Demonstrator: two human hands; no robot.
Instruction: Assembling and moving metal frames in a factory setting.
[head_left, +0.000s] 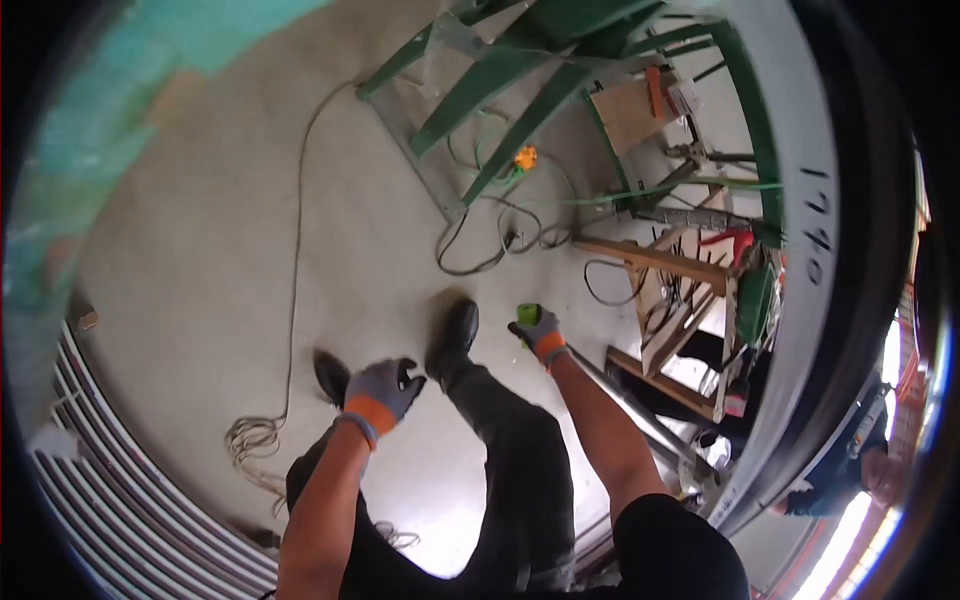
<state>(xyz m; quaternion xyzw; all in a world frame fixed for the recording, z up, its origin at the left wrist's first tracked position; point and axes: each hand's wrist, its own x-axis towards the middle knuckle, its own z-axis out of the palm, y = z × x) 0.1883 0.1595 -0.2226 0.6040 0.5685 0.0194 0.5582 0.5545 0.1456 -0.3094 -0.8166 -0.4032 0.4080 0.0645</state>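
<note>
My left hand, in a grey work glove with an orange cuff, hangs above the floor near my left shoe. Its fingers are loosely curled, with a gap between thumb and forefinger and nothing visible in it. The same kind of glove covers my right hand, which is closed around a small bright green boxy object. Most of that object is hidden by the fingers, so its kind is unclear. My right shoe stands on the floor between the two hands.
A green metal frame stands ahead, with cables and an orange plug beneath. At right are a wooden rack and a large metal beam. Long metal bars lie at left, near a coiled cord. Another person is far right.
</note>
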